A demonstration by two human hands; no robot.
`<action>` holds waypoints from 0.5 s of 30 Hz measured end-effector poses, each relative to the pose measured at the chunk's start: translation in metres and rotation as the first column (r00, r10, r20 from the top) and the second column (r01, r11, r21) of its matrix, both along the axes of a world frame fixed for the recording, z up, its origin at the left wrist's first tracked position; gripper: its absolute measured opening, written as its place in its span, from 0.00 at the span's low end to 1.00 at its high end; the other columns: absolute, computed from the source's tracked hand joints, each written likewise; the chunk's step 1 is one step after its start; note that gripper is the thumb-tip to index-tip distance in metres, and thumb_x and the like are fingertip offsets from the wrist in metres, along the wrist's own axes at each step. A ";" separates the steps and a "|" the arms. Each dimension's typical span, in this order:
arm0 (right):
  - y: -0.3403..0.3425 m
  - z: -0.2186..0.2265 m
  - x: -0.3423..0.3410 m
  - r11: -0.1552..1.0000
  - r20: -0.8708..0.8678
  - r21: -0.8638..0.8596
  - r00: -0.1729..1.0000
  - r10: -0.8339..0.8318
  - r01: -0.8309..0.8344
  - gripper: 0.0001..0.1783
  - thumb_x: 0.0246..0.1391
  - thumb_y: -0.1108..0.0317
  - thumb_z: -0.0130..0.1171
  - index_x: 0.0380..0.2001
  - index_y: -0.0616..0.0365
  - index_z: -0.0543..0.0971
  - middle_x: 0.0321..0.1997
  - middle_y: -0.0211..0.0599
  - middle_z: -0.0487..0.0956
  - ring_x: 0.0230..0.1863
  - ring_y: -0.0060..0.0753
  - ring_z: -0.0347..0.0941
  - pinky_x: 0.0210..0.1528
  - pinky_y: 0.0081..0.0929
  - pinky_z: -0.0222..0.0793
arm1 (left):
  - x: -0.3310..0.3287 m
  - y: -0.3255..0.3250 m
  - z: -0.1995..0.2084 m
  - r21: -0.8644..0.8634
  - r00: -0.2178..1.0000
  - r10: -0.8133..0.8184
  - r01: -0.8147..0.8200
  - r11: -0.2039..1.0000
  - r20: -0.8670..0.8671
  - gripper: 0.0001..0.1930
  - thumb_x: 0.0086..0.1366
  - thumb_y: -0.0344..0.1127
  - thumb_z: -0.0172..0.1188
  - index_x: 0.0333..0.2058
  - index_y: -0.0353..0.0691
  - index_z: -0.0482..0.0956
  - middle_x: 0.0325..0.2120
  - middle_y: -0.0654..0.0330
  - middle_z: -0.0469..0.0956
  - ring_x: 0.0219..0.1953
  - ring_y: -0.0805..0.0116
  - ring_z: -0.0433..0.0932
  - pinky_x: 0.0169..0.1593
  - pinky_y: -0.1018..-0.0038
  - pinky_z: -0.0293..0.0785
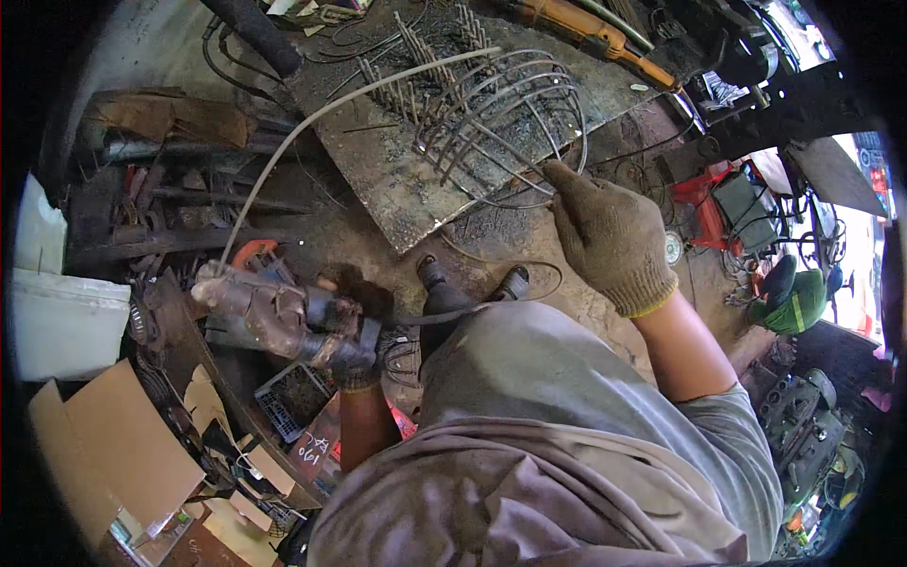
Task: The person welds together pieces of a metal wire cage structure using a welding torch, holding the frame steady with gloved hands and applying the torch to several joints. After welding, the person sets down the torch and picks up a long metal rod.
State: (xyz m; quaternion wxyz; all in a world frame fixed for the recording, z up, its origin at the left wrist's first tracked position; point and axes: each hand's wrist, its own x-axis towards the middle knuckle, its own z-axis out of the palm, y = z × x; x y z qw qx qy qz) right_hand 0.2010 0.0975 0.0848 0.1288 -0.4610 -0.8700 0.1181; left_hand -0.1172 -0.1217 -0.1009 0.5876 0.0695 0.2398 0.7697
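Note:
My left hand (354,373), in a dark glove, is closed around what looks like a welding electrode holder (283,317) at the lower left. A long pale rod (312,120) rises from its jaws and arcs over the work surface; its far tip lies above a frame of bent metal rods (510,149). My right hand (614,231), in a brown knitted glove, grips the near edge of that frame, with the fingertips partly hidden. The frame rests on a worn metal plate (368,180), beside several rows of short upright metal pegs (416,94).
An orange power tool (605,38) lies along the plate's far right edge. Dark cable (472,312) loops near my feet. Cardboard (123,444) and a white box (66,317) stand at left. To the right are a red object (704,203) and dark machine parts (803,425).

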 end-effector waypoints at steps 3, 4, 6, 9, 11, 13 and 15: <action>-0.001 -0.005 -0.004 0.996 -0.056 0.088 0.998 0.012 -0.007 0.20 0.60 0.58 0.56 0.54 0.48 0.78 0.30 0.43 0.82 0.33 0.49 0.81 0.34 0.45 0.77 | -0.025 -0.012 -0.004 0.002 0.998 -0.008 0.008 1.000 0.065 0.20 0.68 0.39 0.62 0.56 0.43 0.72 0.52 0.53 0.75 0.51 0.59 0.76 0.57 0.60 0.72; -0.001 -0.001 -0.007 0.998 -0.011 0.065 1.000 -0.001 0.002 0.19 0.60 0.58 0.57 0.54 0.48 0.79 0.31 0.44 0.83 0.33 0.49 0.81 0.35 0.45 0.77 | -0.032 -0.011 -0.006 0.008 0.997 -0.014 0.014 1.000 0.081 0.20 0.68 0.39 0.62 0.56 0.43 0.73 0.52 0.53 0.75 0.51 0.59 0.76 0.57 0.59 0.72; -0.001 0.002 -0.009 0.998 0.036 0.046 0.999 -0.035 0.033 0.19 0.60 0.59 0.57 0.53 0.48 0.80 0.32 0.44 0.83 0.34 0.49 0.81 0.35 0.45 0.77 | -0.049 -0.006 -0.012 0.017 0.993 -0.041 0.039 0.999 0.109 0.19 0.68 0.39 0.62 0.56 0.43 0.73 0.52 0.52 0.75 0.51 0.58 0.76 0.57 0.59 0.72; -0.003 -0.001 -0.008 0.996 -0.022 0.086 1.000 -0.020 0.021 0.19 0.60 0.59 0.58 0.53 0.48 0.81 0.32 0.45 0.83 0.34 0.50 0.81 0.36 0.44 0.77 | -0.073 0.005 -0.021 0.026 0.982 -0.094 0.091 0.996 0.166 0.19 0.68 0.39 0.62 0.55 0.43 0.73 0.53 0.52 0.76 0.51 0.57 0.76 0.58 0.57 0.72; -0.005 0.000 -0.008 0.994 -0.022 0.081 0.998 -0.065 0.067 0.18 0.58 0.61 0.59 0.51 0.48 0.83 0.32 0.45 0.83 0.34 0.51 0.81 0.35 0.44 0.76 | -0.090 0.013 -0.029 0.032 0.968 -0.135 0.131 0.991 0.210 0.19 0.68 0.39 0.62 0.55 0.43 0.73 0.53 0.51 0.76 0.51 0.56 0.77 0.58 0.57 0.72; -0.006 -0.004 -0.006 0.989 -0.061 0.116 0.994 -0.088 0.095 0.17 0.57 0.62 0.60 0.50 0.49 0.84 0.33 0.46 0.84 0.34 0.51 0.81 0.36 0.43 0.76 | -0.107 0.020 -0.036 0.035 0.953 -0.178 0.175 0.984 0.244 0.19 0.68 0.39 0.63 0.55 0.43 0.73 0.53 0.51 0.76 0.52 0.56 0.77 0.58 0.56 0.72; -0.006 0.000 -0.008 0.990 -0.005 0.051 0.991 -0.132 0.132 0.17 0.57 0.63 0.61 0.49 0.49 0.85 0.36 0.46 0.84 0.36 0.50 0.82 0.37 0.41 0.78 | -0.123 0.025 -0.042 0.039 0.934 -0.216 0.214 0.976 0.283 0.19 0.68 0.39 0.63 0.55 0.44 0.73 0.54 0.50 0.76 0.52 0.55 0.77 0.58 0.55 0.72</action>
